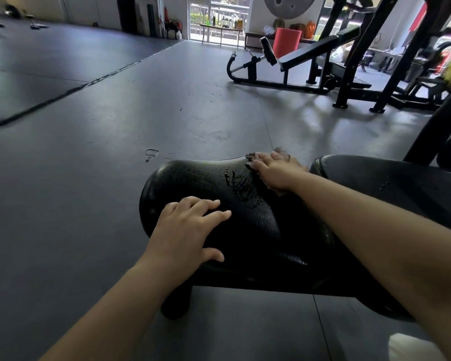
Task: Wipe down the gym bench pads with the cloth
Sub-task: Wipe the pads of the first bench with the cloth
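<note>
Black vinyl seat pad [219, 194] glistened wet mid-wipe; right hand [274, 173] pressed a dark cloth [280, 151] at its far edge, left hand [190, 227] lay flat, empty; next, probably sweeping cloth nearer.

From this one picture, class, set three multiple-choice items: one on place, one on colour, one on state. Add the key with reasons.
1. Where does the left hand rest?
A. on the near pad
B. on the floor
C. on a table

2. What colour is the near pad?
A. red
B. black
C. white

3. What state is the pad beside the right hand?
A. torn open
B. dusted with chalk
C. wet with droplets

Key: 1 A, its spread fingers lie on the pad's near end. 2 B, the whole pad is glossy black. 3 C, streaks and beads shine by the cloth under that hand.
</note>
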Motion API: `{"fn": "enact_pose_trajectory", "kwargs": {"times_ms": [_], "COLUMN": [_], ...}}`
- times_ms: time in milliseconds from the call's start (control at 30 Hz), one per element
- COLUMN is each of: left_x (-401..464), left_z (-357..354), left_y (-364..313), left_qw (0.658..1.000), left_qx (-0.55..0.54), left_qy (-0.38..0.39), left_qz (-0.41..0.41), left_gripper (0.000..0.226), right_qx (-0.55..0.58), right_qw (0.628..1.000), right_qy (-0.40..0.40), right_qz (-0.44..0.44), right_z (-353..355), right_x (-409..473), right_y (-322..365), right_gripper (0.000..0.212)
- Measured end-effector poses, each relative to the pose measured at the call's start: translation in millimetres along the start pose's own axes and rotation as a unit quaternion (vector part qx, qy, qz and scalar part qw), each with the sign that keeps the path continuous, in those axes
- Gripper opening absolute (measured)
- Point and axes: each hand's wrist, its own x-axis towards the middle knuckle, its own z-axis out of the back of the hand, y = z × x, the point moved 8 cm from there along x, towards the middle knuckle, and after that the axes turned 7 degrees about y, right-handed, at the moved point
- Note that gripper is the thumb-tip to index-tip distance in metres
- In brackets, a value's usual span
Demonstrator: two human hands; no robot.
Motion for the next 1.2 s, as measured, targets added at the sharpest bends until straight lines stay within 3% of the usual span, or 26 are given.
{"fn": "enact_pose_trajectory", "kwargs": {"times_ms": [67,200,400,533,667,867,1067,1200], "left_x": [0.3,2.5,0.4,-8.1,-19.1,-20.5,-24.2,-27.8], "left_z": [0.2,-0.8,11.4,20.5,10.6,6.5,12.8,13.4], "left_y": [-1.2,0.5,15.1,40.9,70.1,73.4,74.4,76.6], "left_qw": [1.0,1.0,0.995,0.993,0.98,0.981,0.964,0.953], "left_qx": [0.007,0.001,-0.087,-0.027,-0.011,-0.04,-0.089,-0.11], "left_qy": [0.007,0.019,0.042,0.065,0.099,0.096,0.085,0.075], "left_qz": [-0.001,0.003,0.019,0.091,0.172,0.166,0.236,0.271], "left_gripper": [0.083,0.084,0.08,0.091,0.089,0.085,0.097,0.108], "right_qx": [0.001,-0.022,-0.071,-0.07,-0.027,-0.018,-0.055,-0.072], "right_qw": [1.0,0.995,0.979,0.986,0.997,1.0,0.989,0.977], "right_qy": [0.001,0.022,0.006,0.001,-0.003,0.006,-0.004,-0.011], "right_qz": [0.005,0.098,0.19,0.152,0.076,0.015,0.139,0.2], "right_z": [-0.3,-16.9,-26.4,-21.2,-11.8,-2.4,-26.4,-38.0], "right_x": [-7.6,-29.3,-63.5,-50.5,-9.5,-8.1,-36.2,-58.7], "right_y": [34.8,95.9,88.5,44.9,18.0,71.5,163.0,182.1], "right_gripper": [0.057,0.052,0.047,0.056,0.086,0.056,0.056,0.057]}}
